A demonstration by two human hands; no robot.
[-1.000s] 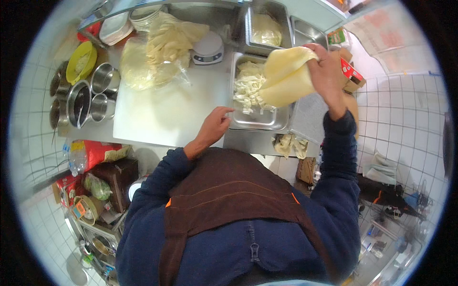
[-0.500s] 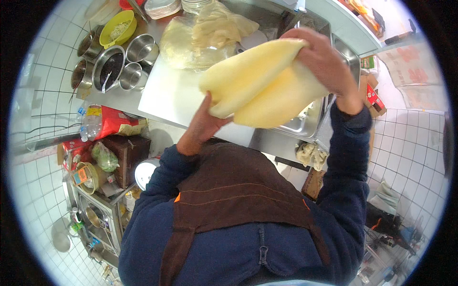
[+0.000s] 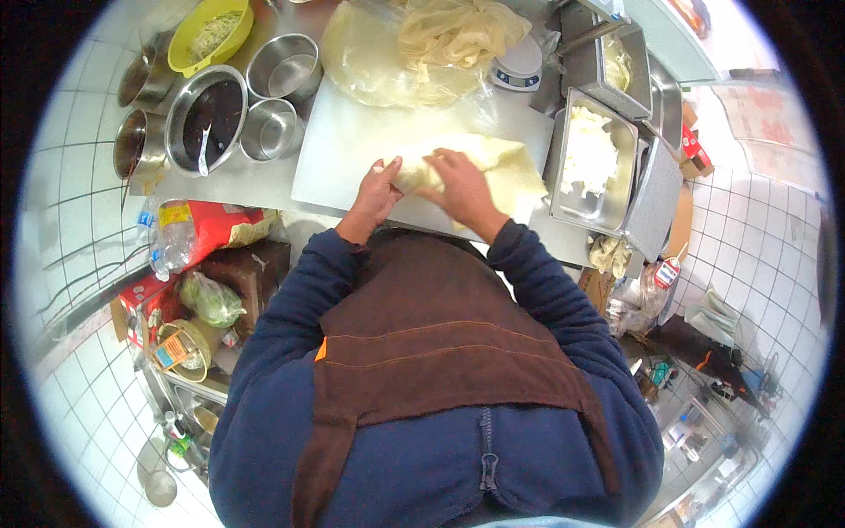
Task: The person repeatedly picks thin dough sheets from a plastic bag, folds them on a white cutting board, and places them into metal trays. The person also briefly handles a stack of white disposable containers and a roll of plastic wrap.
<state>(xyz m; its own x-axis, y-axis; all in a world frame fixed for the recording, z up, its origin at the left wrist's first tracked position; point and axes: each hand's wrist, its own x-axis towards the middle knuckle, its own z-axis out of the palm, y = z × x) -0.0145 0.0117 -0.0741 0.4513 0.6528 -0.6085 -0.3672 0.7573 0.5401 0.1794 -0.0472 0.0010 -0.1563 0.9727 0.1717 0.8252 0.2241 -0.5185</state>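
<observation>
The fingers of the left hand (image 3: 377, 195) are at the left end of a pale yellow sheet (image 3: 506, 165); whether they are clamped on it cannot be told. The fingers of the right hand (image 3: 466, 192) are bent over the same sheet, just beside the left hand, with thumb and forefinger apart; whether they pinch it cannot be told either. The sheet, uneven and creased, reaches rightward from both sets of fingers over a white board (image 3: 334, 167) on the steel counter (image 3: 253, 187).

Just below the fingers is the person's brown apron (image 3: 431, 299). Beyond the fingertips, at the far side of the board, lies a clear bag (image 3: 365, 62), with crumpled pale yellow wrapping (image 3: 462, 31) beside it and a white scale (image 3: 518, 69) right of that. To the right of the fingers, a steel tray (image 3: 607, 216) holds white pieces (image 3: 588, 154). Well left of the fingers stand a small steel pot (image 3: 271, 132), a larger pot (image 3: 283, 69) and a steel bowl (image 3: 173, 132) of dark contents with a spoon (image 3: 203, 150). Farther still, up and left, sits a yellow-green bowl (image 3: 236, 46).
</observation>
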